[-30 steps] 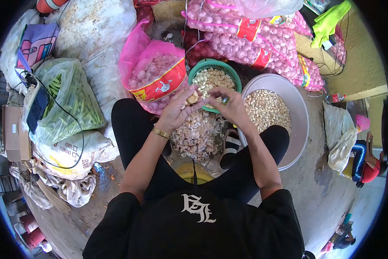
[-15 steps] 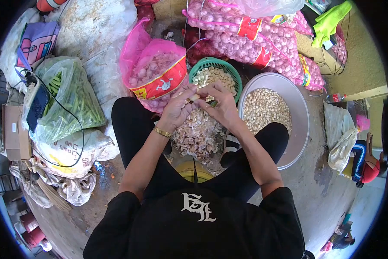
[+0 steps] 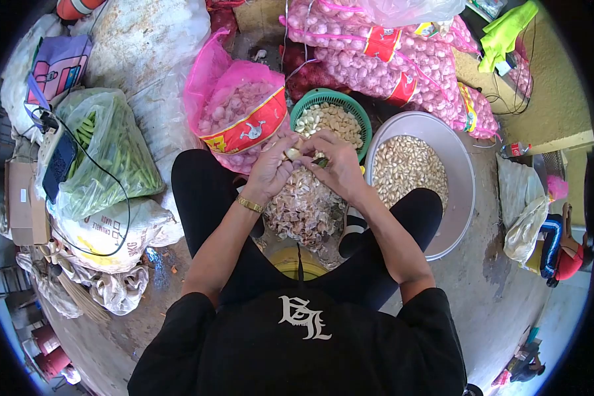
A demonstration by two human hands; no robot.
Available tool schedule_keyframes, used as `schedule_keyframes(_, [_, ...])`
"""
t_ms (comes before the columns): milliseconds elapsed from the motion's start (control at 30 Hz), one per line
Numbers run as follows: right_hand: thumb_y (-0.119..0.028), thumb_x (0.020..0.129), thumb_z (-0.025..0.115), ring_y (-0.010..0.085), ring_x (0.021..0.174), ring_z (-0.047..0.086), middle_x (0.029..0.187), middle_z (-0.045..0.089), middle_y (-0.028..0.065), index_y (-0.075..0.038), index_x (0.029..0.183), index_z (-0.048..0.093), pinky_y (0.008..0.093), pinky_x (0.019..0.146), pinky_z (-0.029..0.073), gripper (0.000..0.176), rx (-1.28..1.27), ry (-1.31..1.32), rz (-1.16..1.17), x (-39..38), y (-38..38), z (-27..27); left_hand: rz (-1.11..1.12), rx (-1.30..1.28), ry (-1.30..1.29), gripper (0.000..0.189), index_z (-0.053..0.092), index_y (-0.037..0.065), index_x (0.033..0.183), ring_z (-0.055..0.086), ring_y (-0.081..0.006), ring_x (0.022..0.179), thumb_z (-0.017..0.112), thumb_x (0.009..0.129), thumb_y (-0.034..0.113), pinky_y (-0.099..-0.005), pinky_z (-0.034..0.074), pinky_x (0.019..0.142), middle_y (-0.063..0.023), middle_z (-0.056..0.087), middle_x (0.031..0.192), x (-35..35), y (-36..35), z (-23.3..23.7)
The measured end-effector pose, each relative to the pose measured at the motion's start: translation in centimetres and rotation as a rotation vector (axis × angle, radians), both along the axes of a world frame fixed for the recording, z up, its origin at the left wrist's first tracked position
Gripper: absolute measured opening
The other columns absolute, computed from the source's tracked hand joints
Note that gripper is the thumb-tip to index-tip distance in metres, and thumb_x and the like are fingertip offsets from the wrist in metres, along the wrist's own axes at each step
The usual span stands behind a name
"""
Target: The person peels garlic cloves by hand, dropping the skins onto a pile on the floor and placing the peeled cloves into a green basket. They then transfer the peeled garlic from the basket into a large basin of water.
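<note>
My left hand [image 3: 269, 173], with a gold band at the wrist, pinches a pale garlic clove [image 3: 291, 154]. Close against it, my right hand [image 3: 340, 168] is closed around a small dark-green tool [image 3: 320, 162] that looks like a knife; its blade is mostly hidden by the fingers. Both hands hover over a heap of garlic skins [image 3: 303, 214] between my knees. Just beyond them stands a green basket [image 3: 365, 125] of peeled cloves. To the left of it, an open pink mesh sack [image 3: 201, 72] holds garlic.
A pale tub [image 3: 460, 178] of cloves stands by my right knee. Full garlic sacks [image 3: 389, 63] are stacked behind. A bag of green pods [image 3: 115, 155] and a white sack [image 3: 112, 234] lie left. Another person [image 3: 564, 247] is at the far right.
My hands have drawn closer together around the clove, and the fingers of my right hand have curled in towards my left hand. The surroundings stay the same.
</note>
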State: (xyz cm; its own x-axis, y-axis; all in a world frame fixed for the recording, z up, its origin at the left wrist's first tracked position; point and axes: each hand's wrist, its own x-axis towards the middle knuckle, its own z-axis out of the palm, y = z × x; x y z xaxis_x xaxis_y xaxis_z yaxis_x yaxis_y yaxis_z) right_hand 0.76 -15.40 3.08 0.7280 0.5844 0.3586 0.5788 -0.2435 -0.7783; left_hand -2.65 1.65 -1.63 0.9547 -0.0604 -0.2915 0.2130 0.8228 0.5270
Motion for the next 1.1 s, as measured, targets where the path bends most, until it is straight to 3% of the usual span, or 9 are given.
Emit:
schedule_keyframes(267, [-0.004,0.078,0.074,0.021,0.077,0.066,0.084,0.066,0.0075,-0.001,0.095,0.063,0.0298,0.066,0.05,0.021,-0.046,-0.013,0.023,-0.2,0.4,-0.9,-0.004,0.006,0.019,0.027,0.05,0.005,0.118,0.065,-0.0217,0.093,0.057,0.094,0.012,-0.0323,0.058,0.077,-0.0097,0.061,0.103,0.1,0.3,-0.4])
schedule_keyframes(333, [-0.006,0.08,0.074,0.0119,0.072,0.062,0.081,0.066,0.0035,-0.001,0.094,0.065,0.0256,0.06,0.046,0.018,0.178,0.098,0.029,0.0,0.7,-1.5,0.028,0.006,0.047,0.027,0.05,0.005,0.118,0.065,-0.0211,0.093,0.058,0.093,0.011,-0.0312,0.058,0.077,-0.0093,0.061,0.103,0.1,0.3,-0.5])
schedule_keyframes(433, [-0.01,0.082,0.075,0.0044,0.069,0.057,0.08,0.065,-0.0006,-0.001,0.093,0.066,0.0212,0.057,0.04,0.017,0.229,0.332,-0.079,0.0,0.3,-0.5,0.097,0.015,0.046,0.025,0.052,0.006,0.116,0.065,-0.0182,0.091,0.06,0.093,0.011,-0.0271,0.058,0.075,-0.0082,0.061,0.104,0.3,0.4,-0.3])
schedule_keyframes(533, [-0.011,0.083,0.074,0.0047,0.074,0.056,0.082,0.065,0.001,0.0,0.094,0.067,0.0228,0.065,0.046,0.017,0.327,0.588,-0.25,0.0,0.4,0.5,0.094,0.044,0.056,0.024,0.056,0.003,0.112,0.063,-0.0132,0.085,0.064,0.092,0.013,-0.0215,0.054,0.071,-0.0053,0.062,0.096,0.0,0.3,0.9])
schedule_keyframes(667, [-0.013,0.084,0.075,0.0054,0.073,0.056,0.081,0.064,0.0021,0.001,0.094,0.066,0.0204,0.065,0.046,0.019,0.389,0.636,-0.293,-0.2,1.0,-0.4,-0.073,0.155,-0.031,0.021,0.057,0.005,0.111,0.061,-0.0088,0.082,0.063,0.093,0.014,-0.0185,0.054,0.071,-0.0031,0.062,0.096,-0.9,-0.2,1.6])
schedule_keyframes(833, [-0.018,0.084,0.076,0.0015,0.061,0.051,0.08,0.062,-0.0007,-0.001,0.096,0.066,0.0169,0.051,0.039,0.023,0.5,0.898,-0.247,-1.2,1.5,0.3,-0.085,0.103,-0.069,0.019,0.058,0.005,0.11,0.061,-0.0085,0.082,0.061,0.094,0.014,-0.0174,0.054,0.072,-0.0036,0.063,0.098,-1.2,-0.1,1.6])
schedule_keyframes(967, [-0.018,0.084,0.076,-0.0004,0.057,0.047,0.079,0.061,-0.0024,-0.002,0.094,0.066,0.016,0.045,0.034,0.021,0.537,0.923,-0.257,-1.4,1.8,0.3,-0.05,0.072,-0.043,0.025,0.057,0.005,0.113,0.061,-0.0081,0.077,0.065,0.092,0.015,-0.0197,0.055,0.069,-0.0022,0.062,0.096,-1.3,0.2,1.4])
schedule_keyframes(1033, [-0.024,0.088,0.071,0.0016,0.058,0.046,0.078,0.057,-0.003,-0.002,0.098,0.062,0.018,0.048,0.036,0.025,0.363,0.79,-0.156,-0.9,1.3,0.4,-0.019,0.103,-0.018,0.024,0.057,0.005,0.112,0.061,-0.0082,0.077,0.065,0.092,0.015,-0.0195,0.055,0.068,-0.0022,0.063,0.095,-1.5,0.3,1.8])
schedule_keyframes(1100, [-0.028,0.091,0.067,0.0032,0.06,0.046,0.078,0.056,-0.0027,-0.003,0.1,0.059,0.0195,0.05,0.037,0.028,0.324,0.86,-0.172,-0.7,1.1,0.4,0.015,0.141,-0.009,0.022,0.058,0.005,0.11,0.06,-0.0082,0.076,0.066,0.091,0.015,-0.0192,0.055,0.067,-0.0024,0.063,0.095,-1.4,0.6,2.4])
